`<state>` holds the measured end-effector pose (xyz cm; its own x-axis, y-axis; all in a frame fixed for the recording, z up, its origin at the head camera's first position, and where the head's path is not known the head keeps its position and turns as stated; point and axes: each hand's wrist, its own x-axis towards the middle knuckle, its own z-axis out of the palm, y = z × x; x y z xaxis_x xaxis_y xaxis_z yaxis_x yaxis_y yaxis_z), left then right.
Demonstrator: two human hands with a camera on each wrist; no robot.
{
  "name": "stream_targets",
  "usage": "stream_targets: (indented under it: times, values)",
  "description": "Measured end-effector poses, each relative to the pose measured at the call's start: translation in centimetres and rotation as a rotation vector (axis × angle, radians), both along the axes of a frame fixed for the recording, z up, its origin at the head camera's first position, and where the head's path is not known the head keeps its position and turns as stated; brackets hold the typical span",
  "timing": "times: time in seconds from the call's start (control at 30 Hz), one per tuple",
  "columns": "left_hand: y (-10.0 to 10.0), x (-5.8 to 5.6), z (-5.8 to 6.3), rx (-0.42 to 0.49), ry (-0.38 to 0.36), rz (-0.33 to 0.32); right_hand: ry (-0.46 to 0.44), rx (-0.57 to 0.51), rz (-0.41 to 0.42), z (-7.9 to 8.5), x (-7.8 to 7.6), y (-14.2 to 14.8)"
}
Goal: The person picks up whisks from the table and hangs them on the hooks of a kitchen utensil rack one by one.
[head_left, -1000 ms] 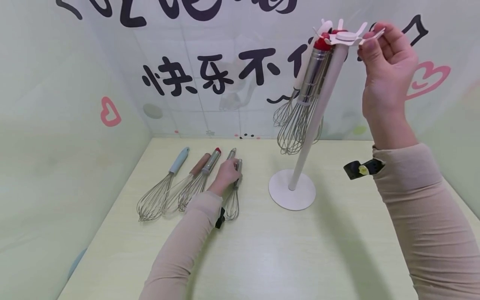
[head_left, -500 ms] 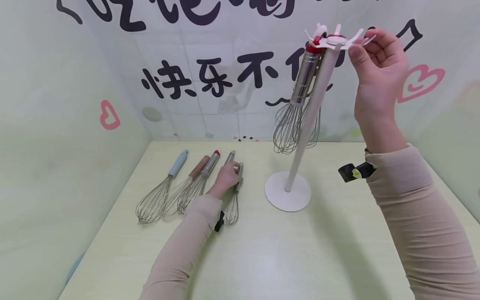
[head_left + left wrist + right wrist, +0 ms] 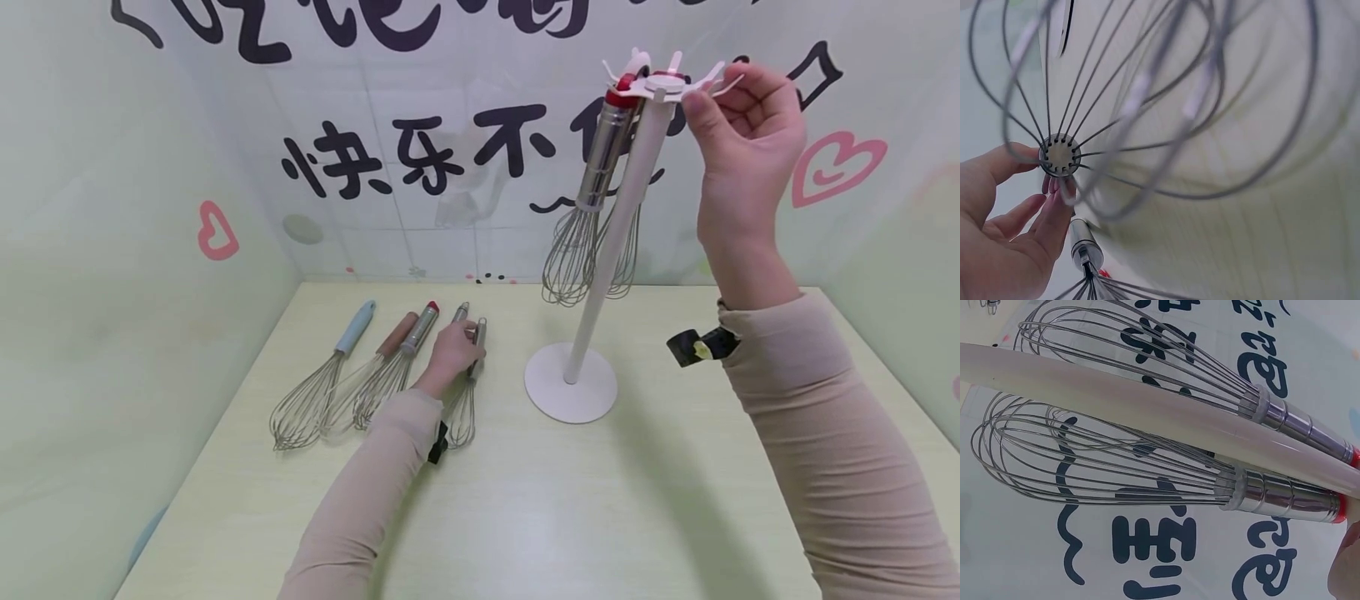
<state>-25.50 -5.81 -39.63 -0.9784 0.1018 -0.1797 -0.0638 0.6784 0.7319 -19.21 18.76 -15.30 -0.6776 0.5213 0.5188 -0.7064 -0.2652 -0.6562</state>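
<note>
In the head view my left hand [image 3: 453,350] pinches the silver handle of the rightmost whisk [image 3: 462,421] on the table. In the left wrist view thumb and fingertips close round that handle, its wire loops spreading toward the camera. High at the right, my right hand [image 3: 750,150] pinches one upturned prong of a white hanging stand [image 3: 622,225]. Silver-handled whisks with red tops hang from the stand, wires down; one hanging whisk [image 3: 1291,497] appears clearly in the right wrist view. A white handle tip [image 3: 637,60] shows behind the top.
Left of my left hand lie a blue-handled whisk [image 3: 356,325], a brown-handled whisk [image 3: 397,333], a red-tipped silver whisk [image 3: 420,327] and another silver handle [image 3: 461,312]. The stand's round base [image 3: 551,396] rests on the table [image 3: 540,517]. A printed wall sheet hangs behind.
The stand's top has turned, and the white-handled whisk has moved behind the silver ones. My right hand has shifted left with the prong. My left hand stays at the whisk, whose handle end rises slightly.
</note>
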Motion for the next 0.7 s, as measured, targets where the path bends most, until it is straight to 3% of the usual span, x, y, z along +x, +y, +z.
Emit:
stream_targets:
  times: [0.47, 0.7]
  values:
    - [0.0, -0.2, 0.2, 0.037, 0.016, 0.032, 0.019, -0.004, -0.046, -0.1, 0.2, -1.1]
    - [0.1, -0.3, 0.2, 0.054, 0.02, 0.037, 0.092, 0.101, -0.127, -0.8, -0.7, -1.2]
